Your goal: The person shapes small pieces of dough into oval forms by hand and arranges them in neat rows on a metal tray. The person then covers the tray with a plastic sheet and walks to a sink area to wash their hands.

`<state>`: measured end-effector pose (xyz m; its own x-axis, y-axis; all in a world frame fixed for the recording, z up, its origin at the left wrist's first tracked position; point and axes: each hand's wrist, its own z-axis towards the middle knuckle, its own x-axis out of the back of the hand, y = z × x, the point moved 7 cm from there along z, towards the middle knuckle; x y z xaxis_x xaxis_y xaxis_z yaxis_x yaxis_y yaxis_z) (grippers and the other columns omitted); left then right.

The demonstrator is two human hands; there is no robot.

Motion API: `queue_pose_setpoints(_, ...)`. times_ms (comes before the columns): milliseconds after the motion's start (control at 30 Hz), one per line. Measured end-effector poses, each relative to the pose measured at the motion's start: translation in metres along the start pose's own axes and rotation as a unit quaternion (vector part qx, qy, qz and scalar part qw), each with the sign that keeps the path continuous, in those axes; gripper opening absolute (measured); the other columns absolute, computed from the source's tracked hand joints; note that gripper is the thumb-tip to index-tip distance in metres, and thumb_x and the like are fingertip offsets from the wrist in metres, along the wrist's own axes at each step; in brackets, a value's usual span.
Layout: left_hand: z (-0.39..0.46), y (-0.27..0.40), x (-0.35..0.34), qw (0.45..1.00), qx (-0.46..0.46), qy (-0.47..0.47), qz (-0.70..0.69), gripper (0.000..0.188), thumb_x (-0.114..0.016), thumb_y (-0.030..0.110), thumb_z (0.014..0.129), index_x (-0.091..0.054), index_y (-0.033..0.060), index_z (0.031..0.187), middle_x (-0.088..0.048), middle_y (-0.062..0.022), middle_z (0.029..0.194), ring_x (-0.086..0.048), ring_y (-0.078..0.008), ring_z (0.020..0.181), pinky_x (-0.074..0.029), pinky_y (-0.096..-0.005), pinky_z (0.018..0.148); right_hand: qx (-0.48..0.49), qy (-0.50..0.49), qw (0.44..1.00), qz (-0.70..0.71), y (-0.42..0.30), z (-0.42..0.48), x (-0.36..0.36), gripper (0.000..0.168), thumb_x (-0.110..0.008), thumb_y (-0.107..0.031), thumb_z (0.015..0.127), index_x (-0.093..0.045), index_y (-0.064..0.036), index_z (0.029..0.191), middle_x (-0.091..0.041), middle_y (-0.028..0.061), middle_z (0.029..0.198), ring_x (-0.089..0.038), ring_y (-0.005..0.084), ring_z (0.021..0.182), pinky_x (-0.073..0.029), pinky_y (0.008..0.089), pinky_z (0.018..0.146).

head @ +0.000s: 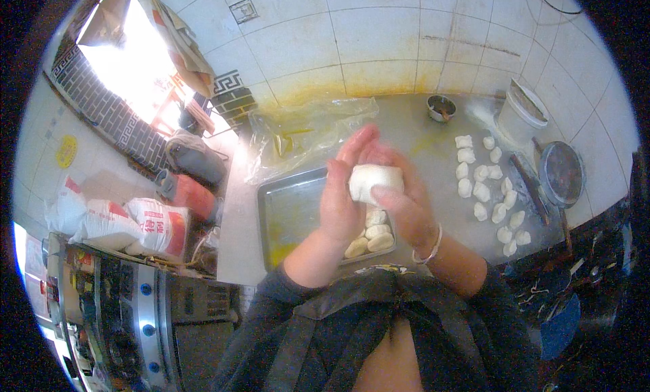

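Observation:
A thick, smooth white piece of dough (375, 183) is held up between my two hands above a metal tray (260, 214). My left hand (343, 199) is upright, its palm and fingers against the dough's left side. Curled around the right side is my right hand (414, 189), its thumb across the lower front; the fingers are blurred. Several rounded dough pieces (378, 235) lie in the tray's right end, partly hidden by my hands and wrists. Yellowish oil (287, 252) coats part of the tray's bottom.
Small dough lumps (481, 191) are spread over the metal worktop (431, 153) at right. Beside them lie a rolling pin (529, 186) and a round sieve (562, 173). A white bucket (523, 107), a small bowl (441, 109) and clear plastic sheeting (325, 119) are near the wall. Sacks (152, 224) stand left.

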<state>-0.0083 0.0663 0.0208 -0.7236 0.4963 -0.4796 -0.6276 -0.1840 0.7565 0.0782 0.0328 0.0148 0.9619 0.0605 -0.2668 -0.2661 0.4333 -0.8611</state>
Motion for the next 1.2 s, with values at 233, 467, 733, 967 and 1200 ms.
queue_pose_setpoints(233, 0.002, -0.010, 0.005, 0.999, 0.025, -0.019, 0.011, 0.071, -0.030, 0.056, 0.091, -0.035, -0.0013, 0.132, -0.041, -0.0147, 0.133, -0.038, -0.0250, 0.123, -0.028, -0.0374, 0.104, -0.046, 0.013, 0.995, -0.091, 0.000, 0.006, 0.003, 0.036, -0.032, -0.023, 0.096, -0.048, -0.002, 0.120, -0.053, 0.0090, 0.117, -0.051, 0.0189, 0.106, -0.039, 0.0324, 0.092)
queue_pose_setpoints(467, -0.004, -0.012, -0.001, 0.999, 0.029, 0.038, -0.016, 0.076, -0.026, 0.059, 0.090, -0.028, -0.0018, 0.136, -0.033, -0.0151, 0.139, -0.032, -0.0259, 0.127, -0.022, -0.0367, 0.106, 0.035, 0.035, 0.978, -0.201, -0.011, 0.005, -0.003, 0.040, -0.029, -0.028, 0.096, -0.051, -0.003, 0.119, -0.052, 0.0123, 0.121, -0.049, 0.0236, 0.111, -0.036, 0.0327, 0.096)
queue_pose_setpoints(733, -0.014, 0.007, -0.010, 0.972, -0.126, 0.071, 0.184, 0.080, -0.026, 0.061, 0.088, -0.015, 0.0020, 0.141, -0.022, -0.0130, 0.145, -0.020, -0.0229, 0.134, -0.013, -0.0374, 0.109, 0.163, 0.004, 0.971, -0.175, -0.019, -0.009, -0.019, 0.033, -0.035, -0.021, 0.093, -0.055, 0.002, 0.106, -0.060, 0.0137, 0.101, -0.055, 0.0280, 0.097, -0.041, 0.0356, 0.088)
queue_pose_setpoints(967, -0.037, -0.018, -0.006, 0.979, -0.082, 0.075, 0.172, 0.066, -0.033, 0.047, 0.093, -0.018, 0.0055, 0.141, -0.027, -0.0146, 0.141, -0.035, -0.0261, 0.121, -0.026, -0.0365, 0.103, 0.268, 0.019, 0.821, -0.504, -0.022, -0.028, -0.012, 0.026, -0.041, -0.018, 0.092, -0.054, 0.003, 0.099, -0.059, 0.0122, 0.088, -0.055, 0.0244, 0.082, -0.043, 0.0326, 0.075)
queue_pose_setpoints(1200, -0.033, -0.036, 0.016, 0.934, 0.033, 0.045, 0.353, 0.039, -0.040, 0.020, 0.091, -0.041, 0.0014, 0.126, -0.053, -0.0146, 0.117, -0.049, -0.0238, 0.111, -0.037, -0.0349, 0.094, 0.142, 0.171, 0.918, -0.328, 0.007, 0.011, -0.017, 0.041, -0.031, -0.031, 0.094, -0.050, 0.002, 0.108, -0.051, 0.0149, 0.111, -0.049, 0.0242, 0.101, -0.036, 0.0348, 0.090)
